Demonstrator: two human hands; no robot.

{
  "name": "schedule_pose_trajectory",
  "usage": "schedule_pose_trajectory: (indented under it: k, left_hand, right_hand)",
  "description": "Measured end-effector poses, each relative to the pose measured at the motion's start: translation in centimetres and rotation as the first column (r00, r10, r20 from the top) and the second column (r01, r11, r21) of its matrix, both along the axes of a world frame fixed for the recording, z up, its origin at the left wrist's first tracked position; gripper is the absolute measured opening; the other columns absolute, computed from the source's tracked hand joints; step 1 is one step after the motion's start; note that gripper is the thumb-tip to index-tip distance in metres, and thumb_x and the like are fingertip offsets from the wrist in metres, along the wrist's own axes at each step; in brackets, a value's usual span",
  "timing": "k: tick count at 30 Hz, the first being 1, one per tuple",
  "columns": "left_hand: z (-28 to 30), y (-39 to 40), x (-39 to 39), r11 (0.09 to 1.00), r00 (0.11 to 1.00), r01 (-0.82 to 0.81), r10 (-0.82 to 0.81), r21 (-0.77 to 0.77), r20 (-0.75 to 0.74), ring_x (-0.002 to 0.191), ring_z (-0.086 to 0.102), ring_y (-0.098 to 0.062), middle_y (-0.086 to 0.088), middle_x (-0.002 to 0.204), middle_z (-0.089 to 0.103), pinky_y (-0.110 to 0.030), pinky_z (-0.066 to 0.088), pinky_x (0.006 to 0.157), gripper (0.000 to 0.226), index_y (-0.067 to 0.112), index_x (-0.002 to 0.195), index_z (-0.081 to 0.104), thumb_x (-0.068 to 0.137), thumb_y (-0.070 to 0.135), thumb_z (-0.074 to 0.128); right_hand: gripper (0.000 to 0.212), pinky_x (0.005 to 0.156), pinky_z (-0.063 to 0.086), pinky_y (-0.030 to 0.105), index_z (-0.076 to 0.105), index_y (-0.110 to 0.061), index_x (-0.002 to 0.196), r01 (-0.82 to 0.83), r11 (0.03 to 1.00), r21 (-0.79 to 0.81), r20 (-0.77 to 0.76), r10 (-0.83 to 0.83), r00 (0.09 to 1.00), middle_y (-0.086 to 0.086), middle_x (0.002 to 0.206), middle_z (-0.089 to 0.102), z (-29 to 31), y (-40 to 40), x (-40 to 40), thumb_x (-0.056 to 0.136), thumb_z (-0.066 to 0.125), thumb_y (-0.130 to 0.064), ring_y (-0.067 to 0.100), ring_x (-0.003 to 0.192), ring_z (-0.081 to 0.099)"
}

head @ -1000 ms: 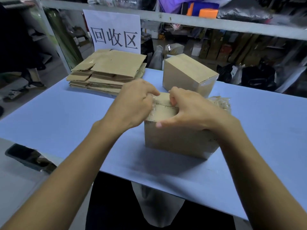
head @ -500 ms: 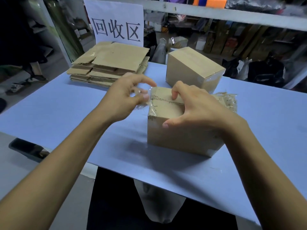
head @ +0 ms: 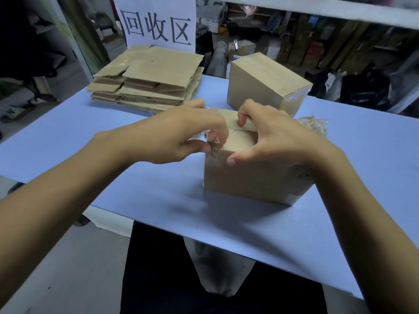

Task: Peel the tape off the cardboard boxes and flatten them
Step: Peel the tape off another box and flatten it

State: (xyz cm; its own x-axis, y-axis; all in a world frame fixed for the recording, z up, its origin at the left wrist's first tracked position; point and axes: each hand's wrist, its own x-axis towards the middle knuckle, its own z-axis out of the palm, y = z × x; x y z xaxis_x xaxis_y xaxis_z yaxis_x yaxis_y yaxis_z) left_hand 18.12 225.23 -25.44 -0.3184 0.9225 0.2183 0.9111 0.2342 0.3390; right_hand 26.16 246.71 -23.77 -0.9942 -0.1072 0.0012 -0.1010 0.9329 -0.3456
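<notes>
A small brown cardboard box (head: 249,180) stands on the blue table (head: 68,141) in front of me. My right hand (head: 278,137) grips its top, fingers curled over the far flap and thumb pressing the front face. My left hand (head: 181,134) pinches a crumpled bit of clear tape (head: 213,145) at the box's upper left corner. A second sealed box (head: 267,85) stands behind it. A wad of peeled tape (head: 317,126) lies to the right behind the near box.
A stack of flattened cardboard (head: 149,80) lies at the back left, under a white paper sign (head: 156,21). A metal rail (head: 340,7) runs along the table's far side. My dark-clothed legs (head: 158,279) show below the near table edge.
My left hand, which had drawn the tape out to the left, has come back to the box's upper left corner and pinches tape there. The right hand stays on the box top.
</notes>
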Motion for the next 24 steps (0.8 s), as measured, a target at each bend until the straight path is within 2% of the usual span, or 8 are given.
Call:
schedule_pose_trajectory:
  k: [3, 7, 12, 14, 16, 18, 20, 24]
  left_hand:
    - [0.4, 0.2, -0.5, 0.998, 0.987, 0.013, -0.002, -0.068, 0.163, 0.092, 0.043, -0.01, 0.011, 0.094, 0.053, -0.023, 0.04, 0.079, 0.034, 0.036, 0.108, 0.051, 0.094, 0.008, 0.063]
    - [0.0, -0.2, -0.8, 1.0, 0.956, 0.008, -0.014, 0.019, 0.294, 0.084, 0.046, -0.011, 0.008, 0.086, 0.054, -0.021, 0.041, 0.079, 0.027, 0.027, 0.11, 0.058, 0.09, 0.008, 0.059]
    - [-2.0, -0.7, -0.5, 0.975, 0.875, -0.054, -0.058, 0.216, 0.481, 0.072, 0.047, -0.012, -0.012, 0.078, 0.05, -0.02, 0.038, 0.073, 0.037, 0.021, 0.102, 0.062, 0.085, -0.011, 0.06]
    - [-2.9, -1.9, -1.1, 0.915, 0.826, -0.187, -0.05, 0.357, 0.561, 0.073, 0.046, -0.015, -0.01, 0.078, 0.05, -0.021, 0.042, 0.074, 0.037, 0.028, 0.099, 0.067, 0.086, -0.006, 0.059]
    - [-3.0, -4.2, -2.2, 0.754, 0.725, -0.445, -0.013, 0.483, 0.688, 0.071, 0.044, -0.012, 0.0, 0.075, 0.047, -0.021, 0.045, 0.071, 0.039, 0.033, 0.093, 0.07, 0.087, -0.003, 0.055]
    - [-2.1, -5.5, -3.3, 0.626, 0.676, -0.596, 0.054, 0.503, 0.735, 0.074, 0.038, -0.018, -0.013, 0.079, 0.036, -0.027, 0.046, 0.072, 0.039, 0.032, 0.09, 0.072, 0.088, -0.002, 0.053]
    - [-1.3, -5.1, -3.4, 0.617, 0.684, -0.615, 0.109, 0.491, 0.721, 0.077, 0.041, -0.02, -0.015, 0.084, 0.04, -0.026, 0.049, 0.072, 0.033, 0.029, 0.088, 0.073, 0.091, 0.002, 0.055]
    - [0.2, -2.2, -1.6, 0.642, 0.709, -0.536, -0.011, 0.549, 0.705, 0.069, 0.054, -0.006, 0.009, 0.075, 0.061, -0.018, 0.05, 0.069, 0.02, 0.01, 0.095, 0.064, 0.096, -0.004, 0.05]
  right_hand:
    - [0.068, 0.074, 0.024, 0.032, 0.043, -0.024, 0.11, -0.002, 1.0, -0.009, 0.002, 0.002, 1.0, -0.02, 0.088, 0.038, -0.1, 0.1, 0.0, 0.066, 0.081, -0.057, 0.013, 0.085, 0.035]
    - [0.066, 0.072, 0.023, 0.031, 0.042, -0.025, 0.108, -0.009, 1.0, -0.029, 0.018, 0.01, 1.0, -0.021, 0.089, 0.039, -0.1, 0.4, -0.1, 0.065, 0.083, -0.056, -0.002, 0.083, 0.036]
    - [0.066, 0.073, 0.031, 0.034, 0.042, -0.03, 0.105, -0.021, 0.999, -0.046, 0.025, 0.022, 0.999, -0.013, 0.094, 0.046, -0.4, 0.8, -0.2, 0.063, 0.084, -0.058, 0.018, 0.093, 0.04]
    - [0.068, 0.079, 0.039, 0.037, 0.039, -0.038, 0.1, -0.039, 0.997, -0.063, 0.058, 0.042, 0.997, -0.006, 0.104, 0.053, -0.6, 1.5, -0.3, 0.056, 0.081, -0.068, 0.023, 0.099, 0.045]
    - [0.073, 0.088, 0.043, 0.042, 0.036, -0.041, 0.097, -0.089, 0.995, -0.055, 0.076, 0.093, 0.993, -0.001, 0.116, 0.055, -1.0, 1.8, -0.3, 0.045, 0.073, -0.077, 0.026, 0.104, 0.047]
    - [0.074, 0.085, 0.041, 0.038, 0.036, -0.04, 0.096, -0.123, 0.992, -0.025, 0.062, 0.125, 0.99, -0.001, 0.115, 0.056, -1.1, 1.8, -0.6, 0.042, 0.067, -0.08, 0.024, 0.102, 0.046]
    - [0.075, 0.081, 0.04, 0.035, 0.036, -0.039, 0.097, -0.12, 0.993, -0.02, 0.06, 0.121, 0.991, -0.002, 0.113, 0.055, -1.0, 1.6, -0.8, 0.042, 0.066, -0.08, 0.023, 0.101, 0.046]
    - [0.072, 0.102, 0.041, 0.043, 0.042, -0.041, 0.103, -0.14, 0.984, -0.114, 0.014, 0.143, 0.99, -0.009, 0.136, 0.051, -1.4, 2.0, -0.5, 0.05, 0.068, -0.081, 0.018, 0.122, 0.046]
